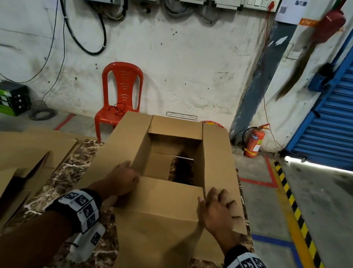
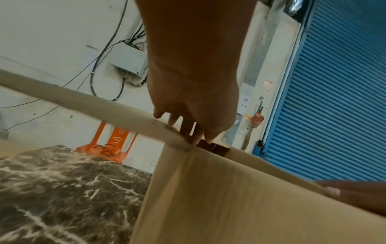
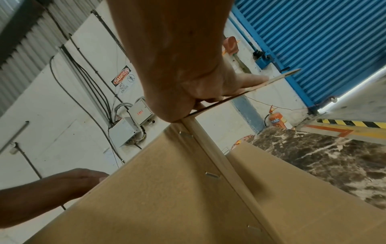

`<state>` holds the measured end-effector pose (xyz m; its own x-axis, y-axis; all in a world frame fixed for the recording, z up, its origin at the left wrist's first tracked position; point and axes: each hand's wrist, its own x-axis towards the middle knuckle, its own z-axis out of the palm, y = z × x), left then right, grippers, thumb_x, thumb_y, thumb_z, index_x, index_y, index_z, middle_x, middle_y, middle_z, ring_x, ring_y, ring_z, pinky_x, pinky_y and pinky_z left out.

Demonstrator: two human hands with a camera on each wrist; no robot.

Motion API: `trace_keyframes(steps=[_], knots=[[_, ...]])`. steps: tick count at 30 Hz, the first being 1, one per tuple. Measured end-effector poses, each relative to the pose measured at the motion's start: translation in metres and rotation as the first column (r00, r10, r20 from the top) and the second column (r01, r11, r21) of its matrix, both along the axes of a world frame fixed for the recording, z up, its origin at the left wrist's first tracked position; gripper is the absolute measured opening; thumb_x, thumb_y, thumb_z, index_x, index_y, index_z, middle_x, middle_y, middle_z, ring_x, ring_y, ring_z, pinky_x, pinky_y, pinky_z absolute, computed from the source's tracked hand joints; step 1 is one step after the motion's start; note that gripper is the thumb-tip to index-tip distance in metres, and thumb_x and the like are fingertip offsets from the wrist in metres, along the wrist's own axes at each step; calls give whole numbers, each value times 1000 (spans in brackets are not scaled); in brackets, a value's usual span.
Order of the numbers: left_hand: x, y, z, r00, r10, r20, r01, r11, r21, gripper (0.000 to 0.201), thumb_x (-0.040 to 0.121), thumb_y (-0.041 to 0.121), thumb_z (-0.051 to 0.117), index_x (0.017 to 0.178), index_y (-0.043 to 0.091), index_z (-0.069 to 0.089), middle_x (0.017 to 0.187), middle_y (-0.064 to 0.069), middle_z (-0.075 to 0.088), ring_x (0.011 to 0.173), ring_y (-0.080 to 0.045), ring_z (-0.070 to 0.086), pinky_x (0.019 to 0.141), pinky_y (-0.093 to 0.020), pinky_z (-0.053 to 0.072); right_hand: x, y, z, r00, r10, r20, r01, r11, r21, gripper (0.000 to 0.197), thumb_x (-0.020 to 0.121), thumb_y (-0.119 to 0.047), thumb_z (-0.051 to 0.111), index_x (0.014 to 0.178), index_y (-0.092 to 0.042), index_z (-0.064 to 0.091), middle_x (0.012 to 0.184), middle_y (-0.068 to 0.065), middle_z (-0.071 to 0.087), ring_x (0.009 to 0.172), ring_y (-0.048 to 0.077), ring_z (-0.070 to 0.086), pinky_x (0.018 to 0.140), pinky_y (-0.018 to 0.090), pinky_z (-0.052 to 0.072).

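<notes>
Left hand, right hand rest on the cardboard box — near corners.

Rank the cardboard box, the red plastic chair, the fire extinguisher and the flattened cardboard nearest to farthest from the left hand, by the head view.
1. The cardboard box: the left hand touches its near left corner.
2. The flattened cardboard: on the table, to the left.
3. The red plastic chair: behind the table.
4. The fire extinguisher: farthest back, to the right.
</notes>
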<state>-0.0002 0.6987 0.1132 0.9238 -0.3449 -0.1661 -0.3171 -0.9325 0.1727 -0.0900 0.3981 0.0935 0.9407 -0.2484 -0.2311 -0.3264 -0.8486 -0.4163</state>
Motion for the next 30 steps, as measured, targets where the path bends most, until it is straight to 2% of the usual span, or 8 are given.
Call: trace_keyframes(steps=[4,7,11,14,17,20,24,30], knots=[[-2,-2,45,985,36,166,38,907,-420,27,96,22,51,76,18,68,82,-1,68,75,-12,60,69,-27,41,-4,-12,18,956,-82,280,25,979,201,61,100,-59,15,114,-20,59,116,11,61,112,33,55,95,45,41],[-8,9,85,998,37,-40,-54,818,-573,24,94,21,60,76,15,74,85,-6,72,78,-14,63,73,-25,43,-1,-27,43,903,-225,365,73,919,387,46,105,-40,35,95,-12,70,91,8,66,86,24,58,71,32,38],[-37,16,121,853,-191,-485,8,935,-354,41,82,54,67,113,27,70,110,-2,70,103,-14,64,86,-23,48,2,-34,61,976,123,178,-186,899,396,27,89,-53,62,98,-29,72,107,0,68,104,22,60,86,34,44],[-55,2,115,870,-105,-482,147,988,51,76,80,52,71,144,22,44,145,1,45,135,-19,40,99,-19,32,-5,-32,61,878,461,-131,-439,883,167,99,61,-88,59,142,-33,49,144,2,44,137,30,37,111,46,34],[-74,-3,74,938,4,-346,135,916,377,110,69,67,72,153,22,18,161,-10,6,146,-36,7,117,-48,17,-16,-25,50,829,480,-289,-484,873,61,105,68,-77,67,155,-33,25,165,9,-6,149,42,-9,116,61,8],[-90,0,13,970,44,-238,46,932,359,114,67,63,75,153,22,14,159,-18,-17,145,-44,-13,113,-66,9,-24,-11,24,857,435,-277,-471,879,-75,117,65,-77,70,156,-34,12,158,10,-33,142,45,-30,111,70,-4],[-111,-6,-19,994,95,46,-104,960,262,101,72,60,73,151,26,21,161,-13,-12,147,-40,-10,116,-62,11,-32,-2,-3,910,397,-121,-414,889,-195,109,68,-75,67,155,-35,14,160,10,-29,145,45,-23,112,72,1],[-102,-1,10,983,36,-178,21,951,307,109,73,63,71,155,25,9,160,-18,-13,147,-42,-8,117,-57,16,-28,-10,13,876,418,-243,-459,876,-146,123,63,-89,55,156,-36,-6,159,7,-32,144,43,-27,113,70,-1]])
